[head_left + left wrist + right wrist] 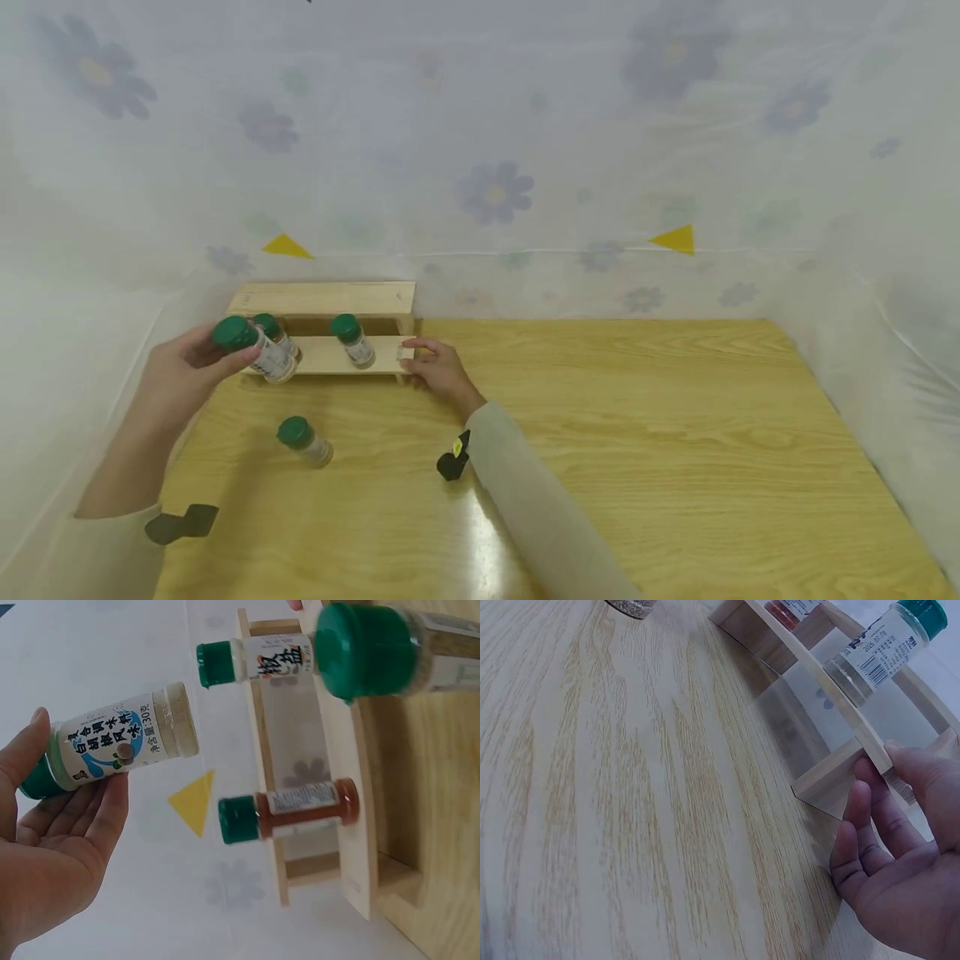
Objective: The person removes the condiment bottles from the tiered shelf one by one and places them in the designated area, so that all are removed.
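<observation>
My left hand (176, 367) holds a spice jar (120, 742) with a green cap, a pale filling and a white label, gripping it by the cap end. The jar is in the air, in front of the left part of a two-tier wooden rack (318, 355). On the lower tier stand a jar of red-brown spice (307, 810) and a white-labelled jar (355, 342), both green-capped. My right hand (442, 372) pinches the right end of that tier, thumb on top and fingers underneath in the right wrist view (907, 877).
Another green-capped jar (305, 442) stands on the wood-grain table (637, 450), in front of the rack. Behind the rack hangs a pale flowered sheet (570, 150) with two yellow triangles (675, 240). Similar sheeting flanks the table on both sides.
</observation>
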`<action>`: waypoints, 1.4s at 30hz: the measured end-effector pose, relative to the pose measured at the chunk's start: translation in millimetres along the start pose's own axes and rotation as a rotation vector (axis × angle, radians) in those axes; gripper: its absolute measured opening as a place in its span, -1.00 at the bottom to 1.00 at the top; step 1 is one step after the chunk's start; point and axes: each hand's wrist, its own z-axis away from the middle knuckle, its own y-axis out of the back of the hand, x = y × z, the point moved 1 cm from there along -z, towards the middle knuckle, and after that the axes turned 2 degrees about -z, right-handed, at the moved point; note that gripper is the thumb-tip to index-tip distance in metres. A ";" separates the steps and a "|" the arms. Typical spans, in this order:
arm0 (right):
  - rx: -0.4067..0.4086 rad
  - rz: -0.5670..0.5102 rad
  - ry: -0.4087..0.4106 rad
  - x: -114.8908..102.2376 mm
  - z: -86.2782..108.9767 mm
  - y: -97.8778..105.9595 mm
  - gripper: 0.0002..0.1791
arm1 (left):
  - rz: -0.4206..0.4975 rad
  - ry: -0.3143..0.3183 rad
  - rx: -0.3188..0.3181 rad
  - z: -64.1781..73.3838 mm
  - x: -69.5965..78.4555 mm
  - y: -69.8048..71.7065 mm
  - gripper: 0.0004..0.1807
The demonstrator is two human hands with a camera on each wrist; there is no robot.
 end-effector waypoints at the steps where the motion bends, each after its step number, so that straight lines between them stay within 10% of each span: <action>1: -0.002 0.001 0.000 -0.1 -0.1 0.2 -0.63 | -0.005 0.013 0.002 3.1 -4.3 1.4 -0.49; 12: -0.014 0.006 -0.019 -5.2 2.0 5.3 -0.60 | 0.040 -0.007 0.031 28.7 -44.7 5.9 -0.56; 23: -0.002 -0.033 -0.015 -5.9 4.2 4.8 -0.62 | 0.093 0.016 -0.056 45.9 -83.4 -21.2 -0.53; 42: 0.000 -0.016 -0.032 -1.2 -3.0 4.0 -0.62 | 0.047 0.064 -0.084 51.0 -105.2 -50.8 -0.44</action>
